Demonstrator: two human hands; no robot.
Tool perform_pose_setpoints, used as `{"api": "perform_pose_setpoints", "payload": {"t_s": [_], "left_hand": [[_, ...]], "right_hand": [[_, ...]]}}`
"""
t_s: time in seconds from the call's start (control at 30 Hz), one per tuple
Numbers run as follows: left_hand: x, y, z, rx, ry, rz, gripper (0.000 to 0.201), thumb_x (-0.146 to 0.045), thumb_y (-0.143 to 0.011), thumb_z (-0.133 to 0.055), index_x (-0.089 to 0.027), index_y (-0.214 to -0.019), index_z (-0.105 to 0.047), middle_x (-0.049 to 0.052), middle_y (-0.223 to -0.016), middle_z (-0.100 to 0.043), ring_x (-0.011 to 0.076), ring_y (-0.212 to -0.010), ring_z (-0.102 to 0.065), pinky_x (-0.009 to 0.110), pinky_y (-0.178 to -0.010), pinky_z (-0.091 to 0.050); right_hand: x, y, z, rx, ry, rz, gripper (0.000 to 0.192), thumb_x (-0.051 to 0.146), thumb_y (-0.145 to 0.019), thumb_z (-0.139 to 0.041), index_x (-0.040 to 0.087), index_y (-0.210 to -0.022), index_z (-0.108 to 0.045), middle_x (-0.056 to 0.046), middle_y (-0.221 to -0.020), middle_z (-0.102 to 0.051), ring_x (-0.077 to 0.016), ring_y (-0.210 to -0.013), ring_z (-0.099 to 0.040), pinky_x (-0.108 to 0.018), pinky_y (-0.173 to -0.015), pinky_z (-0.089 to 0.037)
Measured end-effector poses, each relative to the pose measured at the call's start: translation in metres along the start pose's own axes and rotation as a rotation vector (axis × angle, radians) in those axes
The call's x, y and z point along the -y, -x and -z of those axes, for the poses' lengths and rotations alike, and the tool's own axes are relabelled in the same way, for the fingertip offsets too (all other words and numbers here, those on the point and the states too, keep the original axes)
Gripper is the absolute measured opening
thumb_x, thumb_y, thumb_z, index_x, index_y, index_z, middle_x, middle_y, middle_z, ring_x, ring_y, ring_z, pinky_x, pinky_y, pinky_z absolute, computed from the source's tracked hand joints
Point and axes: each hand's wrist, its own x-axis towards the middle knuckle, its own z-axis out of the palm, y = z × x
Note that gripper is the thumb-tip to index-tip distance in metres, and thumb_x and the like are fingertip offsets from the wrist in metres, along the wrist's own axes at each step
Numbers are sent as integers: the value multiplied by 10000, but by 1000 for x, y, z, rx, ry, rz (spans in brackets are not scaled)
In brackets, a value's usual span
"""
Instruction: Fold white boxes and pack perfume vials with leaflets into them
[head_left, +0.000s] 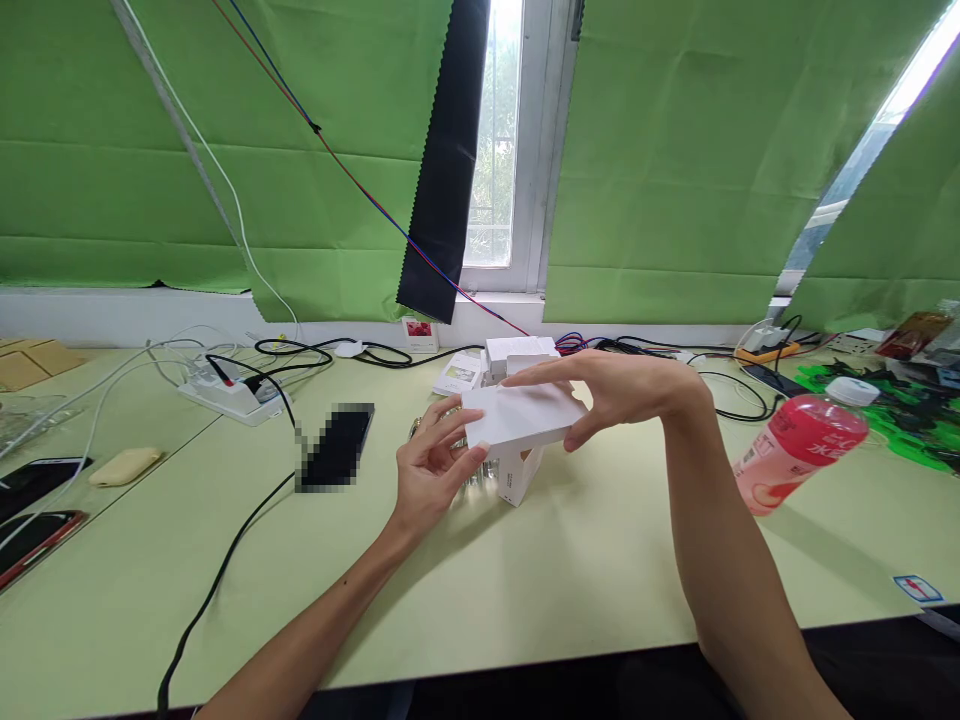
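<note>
We've got the flat white cardboard box lifted above the pale green tabletop, left hand and right hand pinching its ends with closed fingers, so opening it looks next, needing a thumb under the flap.

Around the held white box were perhaps four more small boxes, one pink bottle, three phones.

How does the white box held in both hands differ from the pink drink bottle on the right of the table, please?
The white box is flat, plain and opaque; the pink drink bottle is rounded, labelled and see-through. The box is held above the table between the left hand and the right hand; no hand touches the bottle, which appears tilted. Both have white parts: the bottle's cap is white.
</note>
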Motion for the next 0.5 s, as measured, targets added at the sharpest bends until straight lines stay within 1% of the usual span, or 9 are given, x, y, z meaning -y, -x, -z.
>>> {"api": "perform_pose_setpoints", "payload": {"t_s": [0.27,0.4,0.5], "left_hand": [[0,0,-1,8,17,-20,278,-277,-790,-824,-260,-1067,-807,104,-1245,-541,169,-887,-678,239,-654,-580],[0,0,-1,-8,-8,-17,278,-296,-789,-823,-248,-1062,-808,120,-1259,-558,200,-953,-668,247,-658,-581],[1,0,0,-12,-13,-10,283,-307,-788,-823,-248,-1065,-805,120,-1271,-559,202,-944,-669,257,-658,-583]], "right_hand": [[1,0,0,5,-22,4,866,370,-740,-872,371,-1513,-482,-18,-1566,-509,-309,-1438,-469,-426,-1151,-394],[1,0,0,4,-26,8,872,357,-740,-868,364,-1518,-477,-14,-1572,-500,-307,-1442,-465,-425,-1157,-392],[2,-1,-1,-4,-24,29,865,351,-751,-857,355,-1524,-471,-18,-1569,-504,-301,-1432,-478,-426,-1170,-380]]}}
